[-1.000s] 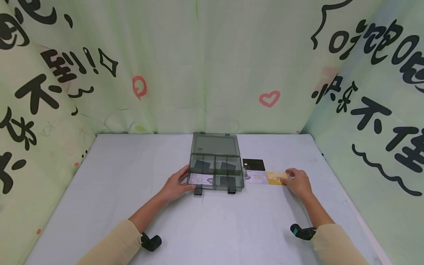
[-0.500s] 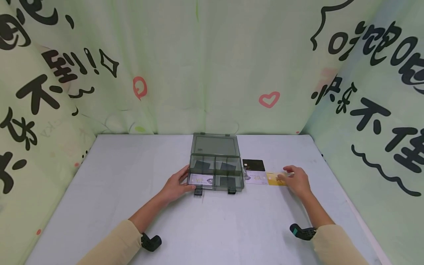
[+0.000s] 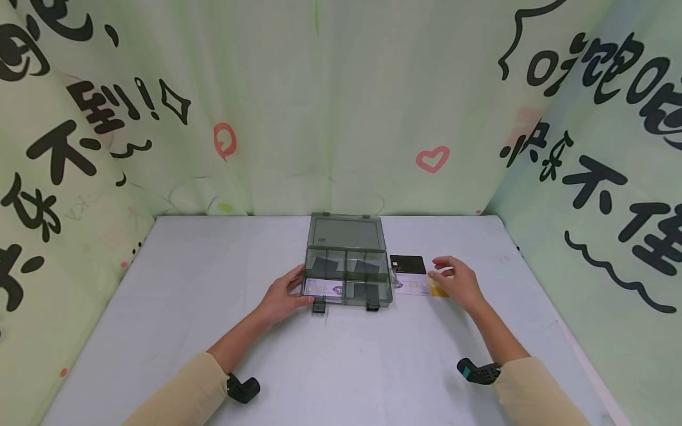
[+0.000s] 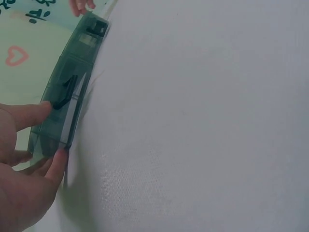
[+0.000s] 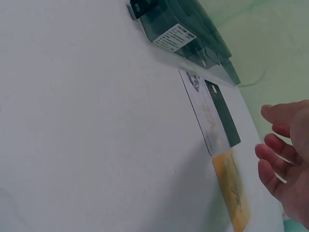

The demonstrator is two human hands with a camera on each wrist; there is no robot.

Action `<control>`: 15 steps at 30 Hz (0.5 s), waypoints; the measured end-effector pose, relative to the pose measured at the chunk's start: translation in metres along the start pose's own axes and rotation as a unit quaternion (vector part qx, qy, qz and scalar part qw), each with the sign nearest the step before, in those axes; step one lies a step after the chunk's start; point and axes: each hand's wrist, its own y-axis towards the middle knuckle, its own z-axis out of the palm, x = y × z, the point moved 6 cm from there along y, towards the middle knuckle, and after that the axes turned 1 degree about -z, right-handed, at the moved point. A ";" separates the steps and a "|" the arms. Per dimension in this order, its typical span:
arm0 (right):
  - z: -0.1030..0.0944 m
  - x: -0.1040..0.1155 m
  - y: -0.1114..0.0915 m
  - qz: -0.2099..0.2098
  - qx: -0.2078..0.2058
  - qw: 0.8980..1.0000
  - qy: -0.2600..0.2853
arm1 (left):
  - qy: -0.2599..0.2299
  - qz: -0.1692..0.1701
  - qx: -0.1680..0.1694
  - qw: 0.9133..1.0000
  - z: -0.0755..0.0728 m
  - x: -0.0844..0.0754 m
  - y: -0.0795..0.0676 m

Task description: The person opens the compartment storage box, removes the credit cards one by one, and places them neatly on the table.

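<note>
A smoky-clear plastic compartment box (image 3: 346,232) stands on the table with its lid raised at the back. My left hand (image 3: 282,297) holds its left front corner; in the left wrist view the thumb and fingers lie around the box end. One pale purple card (image 3: 322,288) lies in the front left compartment, with dark pieces in other compartments. To the right of the box lie a black card (image 3: 409,264), a purple card (image 3: 410,284) and a gold card (image 5: 231,186). My right hand (image 3: 456,283) hovers over the gold card, fingers loosely bent, nothing in them.
The white-covered table (image 3: 341,367) ends at a printed pale green curtain (image 3: 341,118) at the back and both sides. Two black latches hang at the box front, one of them a latch (image 3: 373,305) at the right. A label (image 5: 175,37) shows on the box's side.
My right hand has left the right end of the gold card and moved left and slightly back, toward the black card. The left hand and the box stay in place.
</note>
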 end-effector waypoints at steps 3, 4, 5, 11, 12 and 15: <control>0.004 0.009 -0.001 -0.017 0.000 1.000 0.002 | -0.001 -0.002 0.000 1.000 0.000 0.001 0.000; 0.005 0.011 -0.001 -0.021 0.000 1.000 0.003 | -0.002 -0.003 0.000 1.000 -0.001 0.001 0.000; 0.006 0.014 -0.002 -0.024 0.001 1.000 0.005 | -0.003 -0.003 0.001 1.000 -0.001 0.001 0.001; 0.014 0.027 -0.001 -0.042 0.006 0.999 0.021 | -0.011 -0.004 0.006 1.000 -0.002 0.001 0.002; 0.015 0.030 -0.001 -0.047 0.005 0.999 0.024 | -0.011 -0.003 0.008 1.000 -0.002 0.001 0.002; 0.021 0.036 -0.001 -0.063 0.008 0.997 0.034 | -0.013 0.003 0.013 1.000 -0.002 0.001 0.003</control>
